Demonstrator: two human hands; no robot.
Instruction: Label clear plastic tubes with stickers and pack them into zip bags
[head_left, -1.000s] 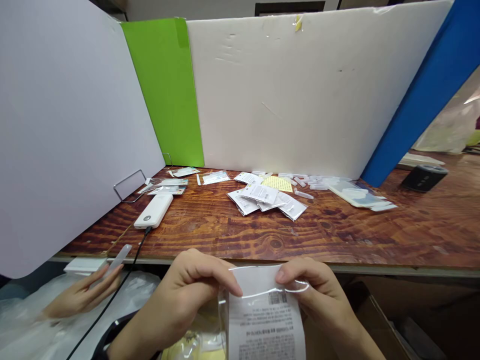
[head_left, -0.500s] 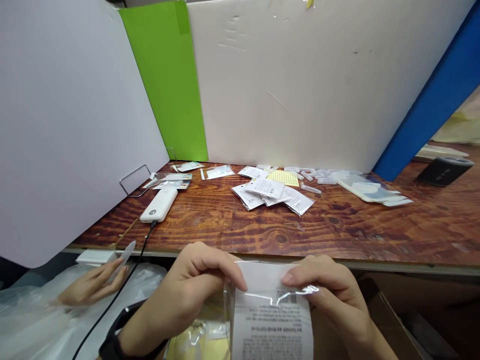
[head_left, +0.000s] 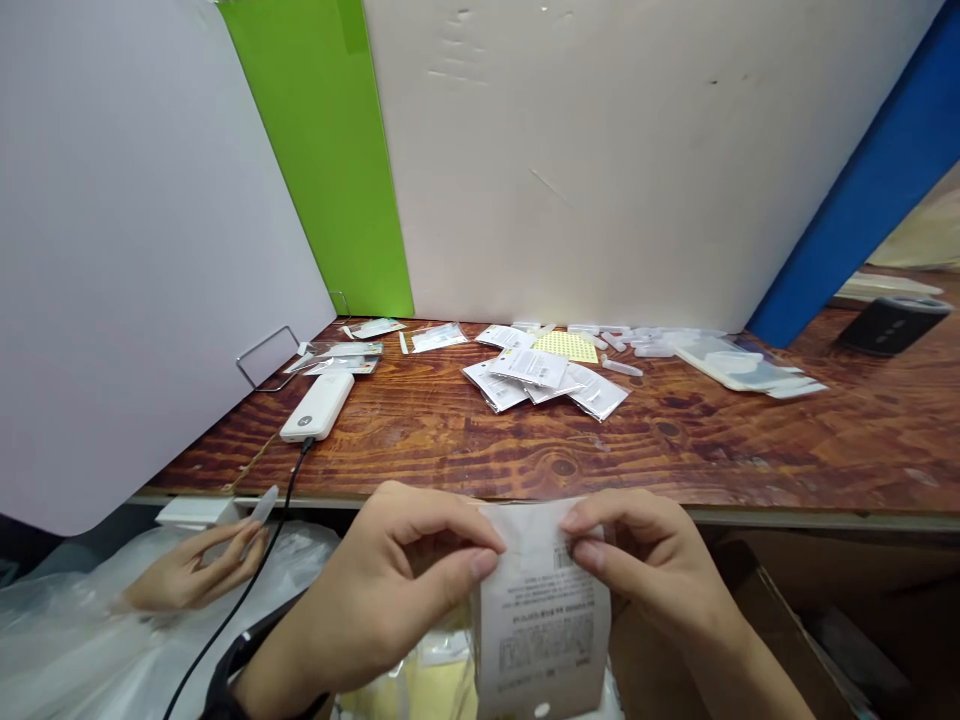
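Both my hands pinch the top of a clear plastic bag with a white printed label (head_left: 541, 630) just below the table's front edge. My left hand (head_left: 390, 590), with a black band on its wrist, holds the bag's left side. My right hand (head_left: 645, 550) holds its right side, and its fingers partly cover the barcode. The label carries small dark text. Yellow packaging (head_left: 427, 690) lies below the bag. At the left, a co-worker's hand (head_left: 195, 570) holds a narrow translucent strip (head_left: 262, 505).
Ahead, a wooden table (head_left: 675, 450) holds a white power bank (head_left: 316, 405) with a black cable, several printed packets (head_left: 529, 375), and small clear pieces. White and green divider panels stand behind it. Plastic sheeting lies lower left; a cardboard box sits lower right.
My hands have moved closer together and gathered the bag's top edge. My right fingers now cover more of the barcode. The table scene sits slightly higher in view.
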